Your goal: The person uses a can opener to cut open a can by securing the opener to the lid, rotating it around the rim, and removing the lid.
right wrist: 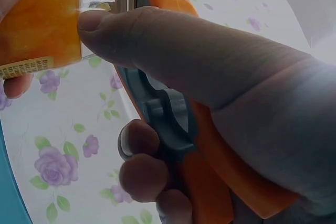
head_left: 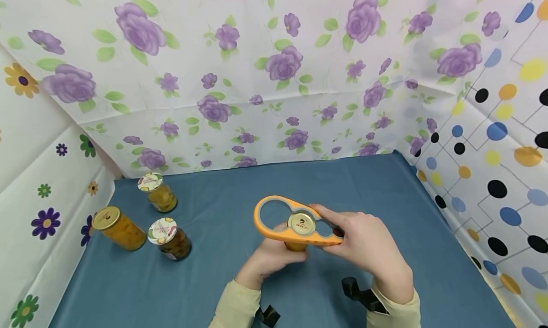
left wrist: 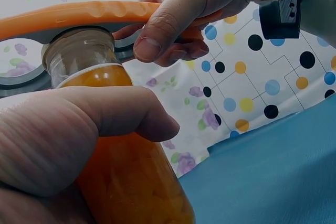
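Fingers, head view: left hand (head_left: 274, 256) is gripping an orange jar (head_left: 295, 246); right hand (head_left: 364, 237) is gripping the handle end of an orange-and-grey opener (head_left: 282, 234).
Hand pose, head view: left hand is slanting up and rightward, its thumb crossing the jar; right hand is slanting up and leftward, its back facing the camera.
Opener axis, head view: the ring end is pointing left, the handles right, the long axis tilting slightly down toward the right.
Jar, head view: it is standing between the hands, its gold lid (head_left: 301, 223) facing the camera and sitting inside the opener; whether the base is touching the blue cloth (head_left: 214, 271) cannot be told.
Other jars, head view: three (head_left: 124, 230) are standing at the left.
Jar axis, left wrist view: it is leaning, lid end toward the upper left, with the left thumb lying across the body.
Right fingers, right wrist view: they are curling around the handles; the thumb is overlapping the jar's neck, contact being unclear.
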A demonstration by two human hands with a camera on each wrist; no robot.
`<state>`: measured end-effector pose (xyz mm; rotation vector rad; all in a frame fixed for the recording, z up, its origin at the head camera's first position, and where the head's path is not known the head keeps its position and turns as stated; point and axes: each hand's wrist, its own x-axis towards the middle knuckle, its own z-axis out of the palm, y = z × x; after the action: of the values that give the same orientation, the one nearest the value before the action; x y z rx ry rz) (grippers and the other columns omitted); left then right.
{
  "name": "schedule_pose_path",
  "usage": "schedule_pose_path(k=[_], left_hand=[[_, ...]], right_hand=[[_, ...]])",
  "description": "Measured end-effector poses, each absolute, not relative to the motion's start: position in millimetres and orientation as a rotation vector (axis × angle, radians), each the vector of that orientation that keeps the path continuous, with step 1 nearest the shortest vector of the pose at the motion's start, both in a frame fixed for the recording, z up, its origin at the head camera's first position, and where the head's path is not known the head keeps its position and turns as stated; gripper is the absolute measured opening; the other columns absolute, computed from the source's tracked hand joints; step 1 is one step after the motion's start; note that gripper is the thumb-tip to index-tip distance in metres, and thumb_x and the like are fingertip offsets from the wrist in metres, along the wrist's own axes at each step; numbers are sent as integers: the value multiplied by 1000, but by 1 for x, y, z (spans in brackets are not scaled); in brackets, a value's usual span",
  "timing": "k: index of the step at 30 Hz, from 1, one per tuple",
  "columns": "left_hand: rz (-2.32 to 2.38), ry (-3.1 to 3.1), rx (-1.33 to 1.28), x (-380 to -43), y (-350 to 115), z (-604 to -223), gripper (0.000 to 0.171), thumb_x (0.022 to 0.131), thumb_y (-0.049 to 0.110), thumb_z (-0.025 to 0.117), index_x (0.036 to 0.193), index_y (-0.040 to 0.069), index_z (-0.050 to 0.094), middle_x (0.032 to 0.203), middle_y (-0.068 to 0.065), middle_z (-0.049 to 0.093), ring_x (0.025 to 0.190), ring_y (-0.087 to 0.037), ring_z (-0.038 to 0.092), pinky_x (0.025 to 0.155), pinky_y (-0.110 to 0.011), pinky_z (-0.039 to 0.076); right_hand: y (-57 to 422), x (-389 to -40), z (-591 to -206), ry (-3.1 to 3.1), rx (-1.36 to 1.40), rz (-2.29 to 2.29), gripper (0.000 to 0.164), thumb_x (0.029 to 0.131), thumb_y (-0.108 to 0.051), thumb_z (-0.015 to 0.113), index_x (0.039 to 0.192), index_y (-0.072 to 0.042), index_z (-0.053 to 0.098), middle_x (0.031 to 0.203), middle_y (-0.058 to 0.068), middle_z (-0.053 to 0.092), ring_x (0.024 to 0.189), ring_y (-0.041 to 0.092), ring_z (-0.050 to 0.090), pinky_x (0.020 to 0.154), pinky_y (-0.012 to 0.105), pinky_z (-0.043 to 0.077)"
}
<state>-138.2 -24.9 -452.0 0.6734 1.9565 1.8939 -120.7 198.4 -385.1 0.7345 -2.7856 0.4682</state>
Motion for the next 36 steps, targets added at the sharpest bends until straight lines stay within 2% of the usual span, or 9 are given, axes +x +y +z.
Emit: schedule_pose_path(k=[9,22,31,36], left_hand=[[1889,1987,682,-141,-25,-443,46,80,-7,71,121,11,62,103,-6,62,84,-22,54,73,-37,46],[1861,1974,694,-140,-27,-444,50,79,-7,70,124,11,59,104,-5,61,84,-20,54,74,-37,44],[1785,1941,808,-143,-36,-445,64,78,-7,72,137,11,53,122,-4,62,96,-17,57,84,-38,48],[1759,1960,785,-144,-37,-449,65,78,-7,74,136,13,53,121,-3,61,99,-18,56,87,-43,48]], right_hand=[[199,-124,-381,-2787,723,467,73,81,-46,79,145,-46,44,60,-17,42,47,4,36,41,24,31],[199,-123,-381,-2764,759,490,75,80,-40,81,145,-46,44,62,-18,43,48,4,36,43,24,34],[198,-121,-383,-2745,807,521,77,77,-45,83,145,-46,45,64,-18,43,51,2,38,44,24,36],[200,-120,-382,-2705,792,528,78,78,-42,83,145,-44,44,64,-17,43,51,3,37,44,24,36]])
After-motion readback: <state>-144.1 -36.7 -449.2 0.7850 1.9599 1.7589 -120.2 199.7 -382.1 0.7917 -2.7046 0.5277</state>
